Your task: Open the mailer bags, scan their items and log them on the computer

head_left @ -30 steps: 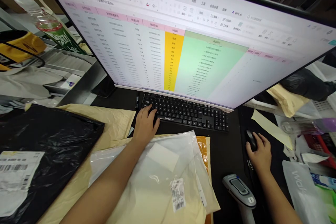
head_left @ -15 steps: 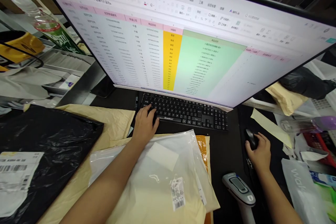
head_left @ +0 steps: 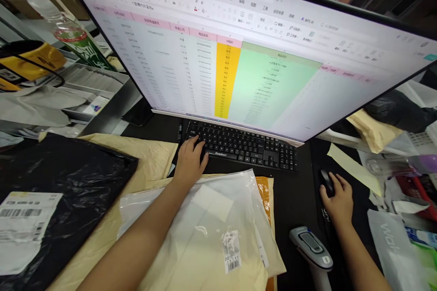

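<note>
Found just below the monitor [head_left: 205, 68]: the keyboard [head_left: 246, 148]. Found in front of it, beneath the left forearm [head_left: 146, 227] — a clear plastic bag [head_left: 203, 252] with a printed label [head_left: 232, 252]. Noted further left, a black parcel [head_left: 88, 168]; right of the bag, a scanner [head_left: 312, 248]. Observed on the keyboard's left end, fingers spread, grasping nothing: left hand [head_left: 191, 161]. Observed curled over the mouse [head_left: 327, 183], holding it: right hand [head_left: 340, 200]. Noted against half a second earlier — different spreadsheet [head_left: 269, 77] rows, with both hands placed as before.

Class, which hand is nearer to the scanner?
The right hand, on the mouse, just beyond the scanner. The left hand is well to its left, at the keyboard.
</note>
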Demonstrator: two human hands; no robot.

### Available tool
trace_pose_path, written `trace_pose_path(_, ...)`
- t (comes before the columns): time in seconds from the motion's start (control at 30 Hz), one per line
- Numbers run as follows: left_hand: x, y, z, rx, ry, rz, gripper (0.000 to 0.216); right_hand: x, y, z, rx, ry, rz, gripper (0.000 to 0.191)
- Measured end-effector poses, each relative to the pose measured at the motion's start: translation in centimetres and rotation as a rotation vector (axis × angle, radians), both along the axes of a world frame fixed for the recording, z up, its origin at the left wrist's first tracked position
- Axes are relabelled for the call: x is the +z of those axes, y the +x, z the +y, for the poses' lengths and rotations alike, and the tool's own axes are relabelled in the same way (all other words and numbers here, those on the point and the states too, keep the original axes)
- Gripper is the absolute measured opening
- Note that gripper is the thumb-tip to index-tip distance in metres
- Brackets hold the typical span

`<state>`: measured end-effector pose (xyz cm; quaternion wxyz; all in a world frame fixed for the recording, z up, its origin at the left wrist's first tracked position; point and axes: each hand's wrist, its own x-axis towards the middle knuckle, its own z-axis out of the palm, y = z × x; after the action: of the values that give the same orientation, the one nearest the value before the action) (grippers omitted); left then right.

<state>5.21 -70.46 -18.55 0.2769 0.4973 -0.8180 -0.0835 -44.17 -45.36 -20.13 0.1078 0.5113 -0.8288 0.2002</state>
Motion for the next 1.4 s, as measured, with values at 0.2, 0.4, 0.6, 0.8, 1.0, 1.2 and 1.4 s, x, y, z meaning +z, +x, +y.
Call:
trace_pose_path(0.2, -0.1, 0.0, 0.0, 0.002, 0.0, -0.007, 0.038, -0.1, -0.1, 0.0, 0.009, -0.027, -0.008, 0.061)
trace_pose_path(0.4, -0.1, 0.0, 0.0, 0.003, -0.004, -0.013, 0.038, 0.0, 0.1, 0.1, -0.005, -0.038, -0.029, 0.054)
trace_pose_path(0.6, -0.1, 0.0, 0.0, 0.005, -0.005, -0.007, 0.038, 0.1, 0.1, 0.1, -0.015, -0.007, -0.029, 0.054)
trace_pose_path(0.8, 0.3, 0.0, 0.3, 0.01, -0.036, 0.022, 0.035, -0.2, 0.0, 0.1, -0.006, -0.021, -0.001, 0.06)
trace_pose_path(1.0, 4.4, -0.1, 1.4, -0.057, 0.001, -0.026, 0.033, -0.1, 0.3, -0.1, -0.036, -0.045, -0.03, 0.065)
trace_pose_path(1.2, 9.2, 1.6, 5.3, -0.216, 0.527, -0.348, 0.033, -1.1, -0.2, -0.1, -0.031, -0.071, -0.008, 0.059)
trace_pose_path(1.4, 9.6, 2.9, 6.5, -0.16, 0.741, -0.439, 0.066, -2.1, -0.7, -0.2, -0.03, -0.061, -0.014, 0.058)
